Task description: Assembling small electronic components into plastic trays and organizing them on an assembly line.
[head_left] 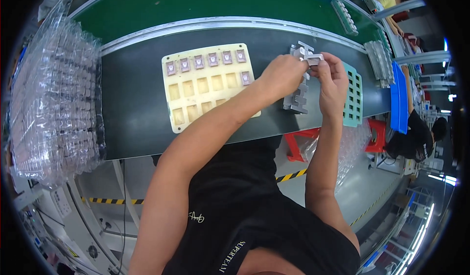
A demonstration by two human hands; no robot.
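At the bench's right half, my right hand (334,84) pinches a small white plastic part (315,58) between thumb and fingers. My left hand (285,77) is closed right beside it, over the grey slotted fixture (296,102); what its fingertips grip is hidden. The fixture stands partly under both hands, its top and lower end showing. Left of my hands lies a cream tray (201,95) with rows of square pockets. Small pinkish square pieces (212,59) fill its far row, and another piece (246,78) sits in the second row's right end. My left forearm covers the tray's near right part.
Stacked clear plastic trays (56,99) rise at the left. A teal pocketed tray (359,101) lies beside my right hand. Beyond the metal rail (220,20) runs a green conveyor (205,1). A blue bin (399,99), a red stool (376,135) and other people (416,138) are at the right.
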